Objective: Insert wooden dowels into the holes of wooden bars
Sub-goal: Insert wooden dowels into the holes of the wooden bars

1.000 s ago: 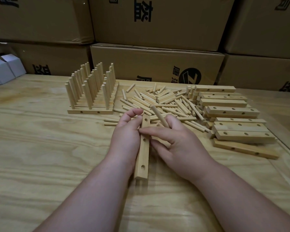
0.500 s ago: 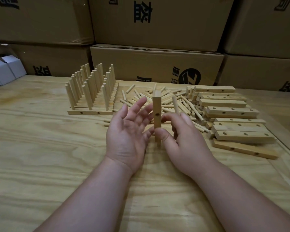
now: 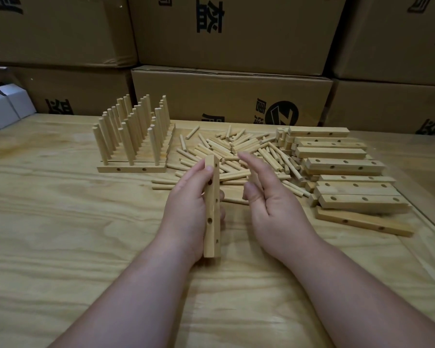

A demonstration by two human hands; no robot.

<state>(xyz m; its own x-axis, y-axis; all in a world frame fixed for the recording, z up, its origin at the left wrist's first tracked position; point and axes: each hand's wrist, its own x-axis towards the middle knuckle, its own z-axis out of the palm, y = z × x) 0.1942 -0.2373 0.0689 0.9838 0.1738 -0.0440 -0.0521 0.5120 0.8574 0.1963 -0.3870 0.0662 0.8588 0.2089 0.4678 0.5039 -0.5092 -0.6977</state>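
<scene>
Left hand (image 3: 186, 207) grips the pale drilled wooden bar (image 3: 212, 207) upright, holes facing the right hand (image 3: 269, 197), which looks loosely curled round a short dowel (image 3: 254, 177), partly hidden. Suggest steadying the bar, lining that dowel square to a hole, then pressing straight; spares lie just beyond both hands on the counter (image 3: 60, 234).

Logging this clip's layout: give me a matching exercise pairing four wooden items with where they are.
Things:
1. held bar
2. loose dowels
3. empty bars
4. bars with upright dowels

Places:
A. stacked on the right of the table
B. gripped in the left hand
C. on the left of the table
D. piled mid-table

Pairs: 1-B, 2-D, 3-A, 4-C
</scene>
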